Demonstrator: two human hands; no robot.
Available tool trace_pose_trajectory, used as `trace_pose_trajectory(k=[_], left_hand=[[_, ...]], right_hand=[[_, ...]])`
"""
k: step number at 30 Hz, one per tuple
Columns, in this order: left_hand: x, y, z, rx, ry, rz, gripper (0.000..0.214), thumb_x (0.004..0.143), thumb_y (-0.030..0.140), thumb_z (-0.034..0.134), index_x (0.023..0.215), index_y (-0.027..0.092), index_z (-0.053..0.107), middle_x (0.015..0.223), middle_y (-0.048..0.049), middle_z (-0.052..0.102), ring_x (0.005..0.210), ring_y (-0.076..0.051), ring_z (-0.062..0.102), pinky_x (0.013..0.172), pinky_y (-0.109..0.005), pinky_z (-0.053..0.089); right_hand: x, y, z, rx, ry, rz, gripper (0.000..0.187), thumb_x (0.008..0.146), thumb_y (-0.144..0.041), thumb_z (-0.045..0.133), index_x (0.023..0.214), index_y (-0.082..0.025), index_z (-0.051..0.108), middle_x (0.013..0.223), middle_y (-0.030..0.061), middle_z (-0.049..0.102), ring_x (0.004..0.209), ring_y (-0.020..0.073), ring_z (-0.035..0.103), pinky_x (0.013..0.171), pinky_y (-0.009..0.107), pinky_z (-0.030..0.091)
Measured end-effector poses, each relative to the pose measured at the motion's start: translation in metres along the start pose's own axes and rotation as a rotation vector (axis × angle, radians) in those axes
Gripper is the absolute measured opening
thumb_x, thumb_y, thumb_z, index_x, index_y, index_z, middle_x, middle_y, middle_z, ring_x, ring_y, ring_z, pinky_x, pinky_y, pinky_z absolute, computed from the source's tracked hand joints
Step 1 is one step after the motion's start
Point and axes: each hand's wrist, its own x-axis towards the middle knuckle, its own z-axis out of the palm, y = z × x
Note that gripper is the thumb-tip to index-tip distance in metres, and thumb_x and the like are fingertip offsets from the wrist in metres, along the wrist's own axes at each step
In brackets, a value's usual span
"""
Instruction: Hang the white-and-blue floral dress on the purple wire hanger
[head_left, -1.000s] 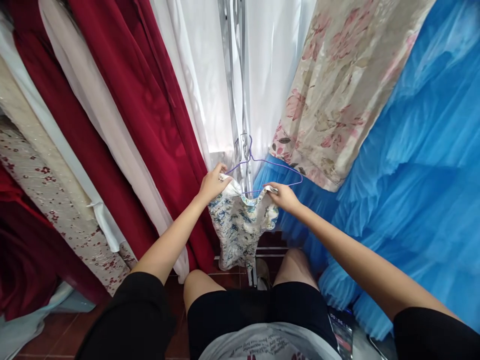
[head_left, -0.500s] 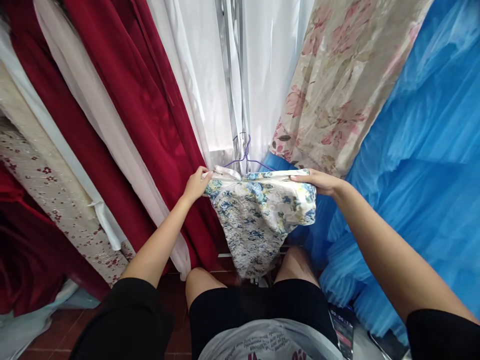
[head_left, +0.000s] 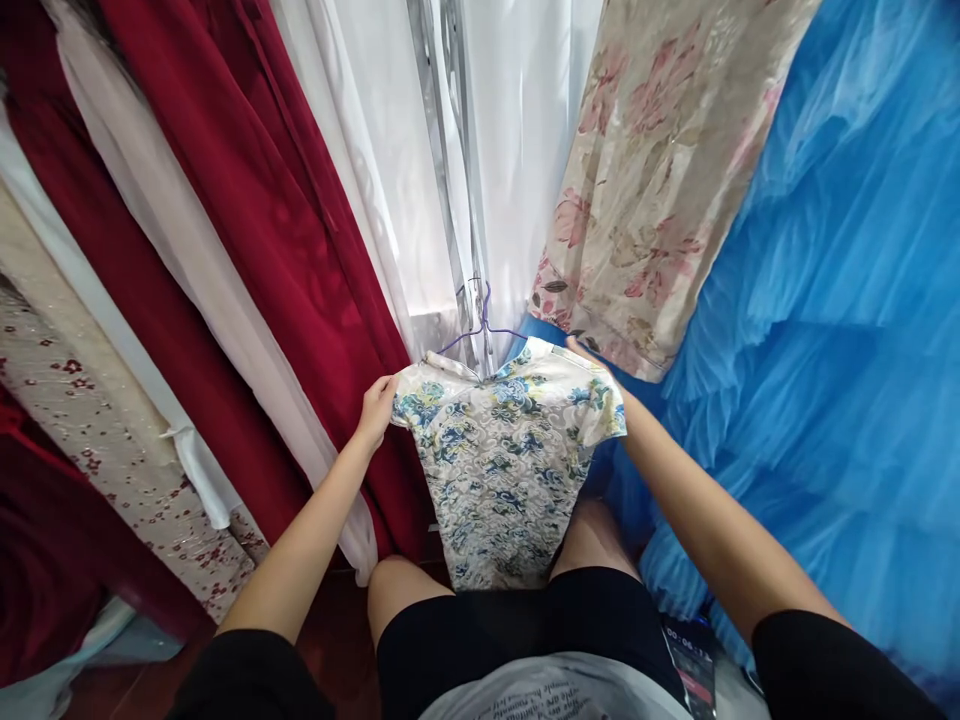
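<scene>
Head view: floral top (head_left: 506, 470) right in middle, spread wide between two hands, lower end down by person's thighs. Purple hanger (head_left: 486, 322) rising above neckline. Left hand (head_left: 376, 408) closed, thumb and fingers pinching sleeve edge. Right hand (head_left: 579, 347) at opposite shoulder, mostly hidden behind cloth; from here, can't tell how far closed. Burgundy cloth (head_left: 300, 250) hanging left, blue ruffled tulle (head_left: 847, 330) billowing right.

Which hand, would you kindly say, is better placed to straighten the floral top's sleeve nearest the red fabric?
Probably the left hand: it holds that sleeve at its edge, whereas the right hand is on the opposite side, mostly hidden behind the floral top.
</scene>
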Motion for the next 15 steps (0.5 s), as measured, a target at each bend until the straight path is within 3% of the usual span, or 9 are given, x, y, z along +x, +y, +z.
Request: trace_pose_trajectory(k=[2, 5, 9, 12, 15], left_hand=[[-0.007, 0.002, -0.003, -0.053, 0.015, -0.038, 0.05, 0.074, 0.061, 0.07, 0.095, 0.016, 0.068, 0.089, -0.0061, 0.07, 0.083, -0.02, 0.063, 0.075, -0.03, 0.049], [-0.011, 0.007, 0.0, -0.204, 0.084, -0.081, 0.049, 0.075, 0.057, 0.072, 0.099, 0.015, 0.067, 0.094, -0.0095, 0.072, 0.088, -0.022, 0.067, 0.081, -0.035, 0.053], [-0.006, 0.032, 0.004, -0.365, 0.148, -0.009, 0.042, 0.079, 0.038, 0.068, 0.117, 0.019, 0.063, 0.121, -0.0117, 0.069, 0.112, -0.025, 0.066, 0.099, -0.041, 0.051], [-0.006, 0.063, 0.006, -0.023, 0.135, 0.21, 0.066, 0.078, 0.028, 0.067, 0.141, 0.025, 0.048, 0.148, -0.0119, 0.052, 0.137, -0.03, 0.048, 0.115, -0.049, 0.038], [-0.012, 0.092, 0.017, 0.481, 0.102, 0.546, 0.091, 0.073, 0.024, 0.075, 0.154, 0.029, 0.033, 0.165, -0.0102, 0.026, 0.153, -0.034, 0.021, 0.125, -0.053, 0.017]], right_hand=[[-0.014, -0.005, -0.009, 0.023, 0.024, 0.07, 0.074, 0.095, -0.074, 0.032, 0.101, -0.013, 0.073, 0.088, 0.015, 0.076, 0.088, 0.0292, 0.073, 0.077, 0.04, 0.058], [-0.035, -0.012, -0.004, 0.035, 0.025, 0.171, 0.059, 0.089, -0.068, 0.053, 0.104, -0.015, 0.073, 0.085, 0.014, 0.078, 0.083, 0.0332, 0.075, 0.076, 0.045, 0.06], [-0.04, -0.03, 0.016, 0.065, 0.085, 0.066, 0.056, 0.091, -0.061, 0.053, 0.114, -0.013, 0.07, 0.087, 0.0151, 0.078, 0.084, 0.0341, 0.076, 0.078, 0.047, 0.061], [-0.039, -0.05, 0.023, 0.012, 0.182, -0.034, 0.065, 0.091, -0.068, 0.044, 0.116, -0.013, 0.068, 0.083, 0.0152, 0.076, 0.084, 0.035, 0.075, 0.075, 0.048, 0.061], [-0.063, -0.064, 0.03, 0.007, 0.264, -0.107, 0.057, 0.091, -0.067, 0.049, 0.11, -0.017, 0.069, 0.08, 0.0115, 0.074, 0.078, 0.0324, 0.073, 0.067, 0.042, 0.059]])
